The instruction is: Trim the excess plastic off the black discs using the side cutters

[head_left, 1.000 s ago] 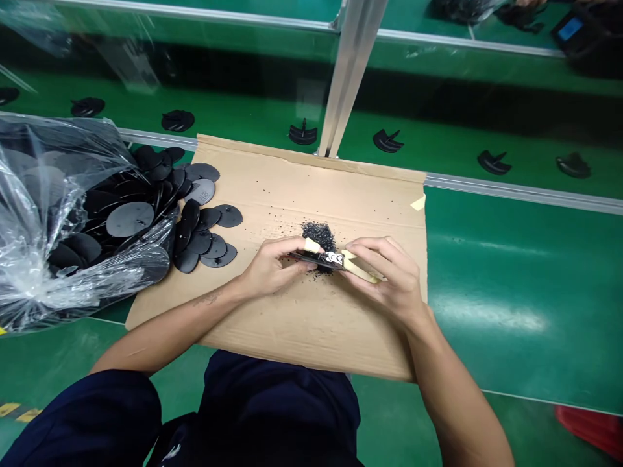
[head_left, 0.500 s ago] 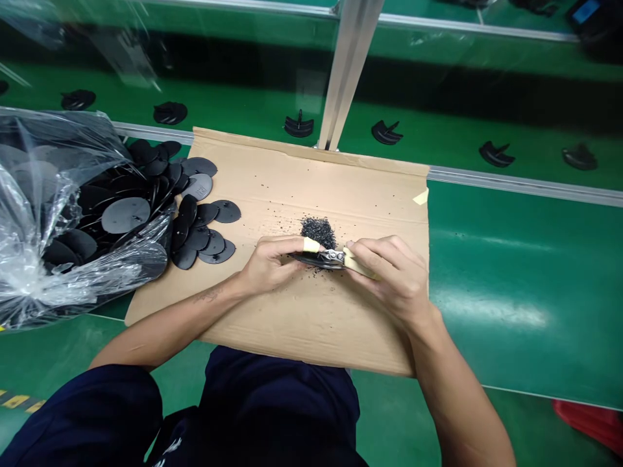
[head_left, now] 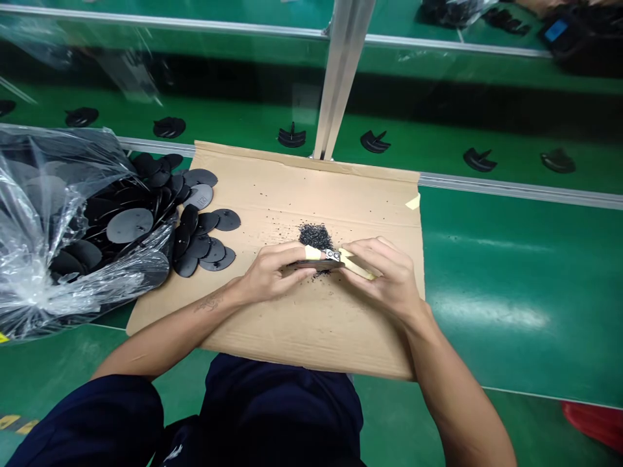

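Observation:
Between thumb and fingers, my left hand point(head_left: 275, 269) grips a thin black plastic disc point(head_left: 318, 264), seen nearly edge-on. My right hand point(head_left: 387, 269) is closed round the pale yellow handles of small nippers point(head_left: 333, 255), whose metal head lies against the disc's upper side. Yellow tape wraps a finger of the left hand. Just beyond both hands, a heap of small black plastic clippings point(head_left: 315, 235) rests on the cardboard sheet point(head_left: 272, 318). Whether the nippers' jaws are closed on a bit of the disc cannot be made out.
At the left, a clear plastic bag point(head_left: 36, 259) spills black discs, and several loose discs point(head_left: 217, 256) overlap on the cardboard. A metal post point(head_left: 341, 81) rises behind its far edge. Black curved parts point(head_left: 292, 136) stand along the green surface beyond. A red object point(head_left: 591, 421) shows at lower right.
The disc has tilted from showing some of its face to nearly edge-on, and the nippers have turned slightly with it. The whole view has shifted a little; both hands keep their hold.

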A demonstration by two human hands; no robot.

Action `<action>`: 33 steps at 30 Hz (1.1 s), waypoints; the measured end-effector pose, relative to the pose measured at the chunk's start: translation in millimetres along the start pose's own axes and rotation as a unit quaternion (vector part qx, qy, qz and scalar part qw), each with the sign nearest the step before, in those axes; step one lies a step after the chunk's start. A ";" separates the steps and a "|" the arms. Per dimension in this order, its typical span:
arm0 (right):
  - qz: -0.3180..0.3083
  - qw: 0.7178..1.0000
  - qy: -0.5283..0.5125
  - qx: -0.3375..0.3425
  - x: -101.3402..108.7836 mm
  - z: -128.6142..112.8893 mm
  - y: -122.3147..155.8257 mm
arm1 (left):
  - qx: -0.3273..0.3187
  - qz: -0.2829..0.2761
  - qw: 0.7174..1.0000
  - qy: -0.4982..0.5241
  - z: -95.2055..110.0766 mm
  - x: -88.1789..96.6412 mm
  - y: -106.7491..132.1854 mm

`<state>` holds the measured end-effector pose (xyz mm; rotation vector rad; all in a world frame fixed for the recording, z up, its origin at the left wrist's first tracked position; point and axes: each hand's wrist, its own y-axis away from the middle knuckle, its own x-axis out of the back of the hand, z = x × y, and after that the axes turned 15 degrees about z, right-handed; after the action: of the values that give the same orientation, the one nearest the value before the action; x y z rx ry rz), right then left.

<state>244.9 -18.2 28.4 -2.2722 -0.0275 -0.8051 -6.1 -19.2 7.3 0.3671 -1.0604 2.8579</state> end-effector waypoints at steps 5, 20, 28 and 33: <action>-0.002 0.998 0.066 0.014 0.3 1.6 -2.2 | 0.051 -0.011 0.998 -0.041 -2.1 1.2 1.3; -0.018 0.962 0.271 0.024 -9.5 36.5 4.5 | 0.089 -0.057 0.962 -0.252 -66.3 60.3 -141.0; -0.020 0.957 0.290 0.008 -10.1 29.9 9.1 | 0.172 -0.105 0.828 -0.523 -127.0 102.4 -213.2; -0.034 0.953 0.299 -0.007 -11.6 29.3 11.6 | 0.227 -0.090 0.798 -0.550 -156.0 91.8 -216.2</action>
<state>254.2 -5.9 -1.4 -1.9596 0.1807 -1.5015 -93.8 245.0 52.6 2.1788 -0.2466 2.5342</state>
